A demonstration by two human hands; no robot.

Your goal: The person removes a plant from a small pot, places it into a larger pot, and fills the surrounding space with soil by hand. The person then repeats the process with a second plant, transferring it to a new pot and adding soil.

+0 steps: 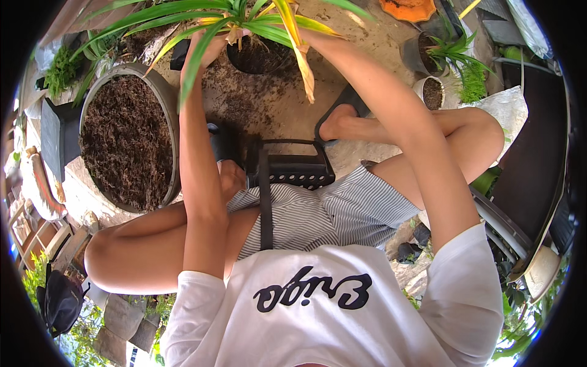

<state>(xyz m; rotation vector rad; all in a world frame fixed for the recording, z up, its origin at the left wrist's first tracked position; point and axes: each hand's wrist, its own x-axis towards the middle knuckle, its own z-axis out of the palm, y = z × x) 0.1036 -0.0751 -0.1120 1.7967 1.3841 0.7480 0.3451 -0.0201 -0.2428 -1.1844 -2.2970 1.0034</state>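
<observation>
A long-leaved green plant [238,20] with several yellowed and dry leaves stands at the top of the view. Its base is over a black pot [257,57] with dark soil inside; thin roots seem to show between them. My left hand [210,49] is closed around the lower leaves at the plant's base, partly covered by a leaf. My right hand [300,36] reaches in from the other side, mostly hidden behind the leaves, so its fingers cannot be made out. Left of my left forearm stands a large round grey tub [176,137] filled with brown, fibrous potting material [128,142].
Spilled soil [238,103] covers the ground between my feet. A black perforated plastic crate or stool [298,167] is between my legs. At the upper right are an orange dish [408,9], a potted plant [451,48] and a small white pot [431,91].
</observation>
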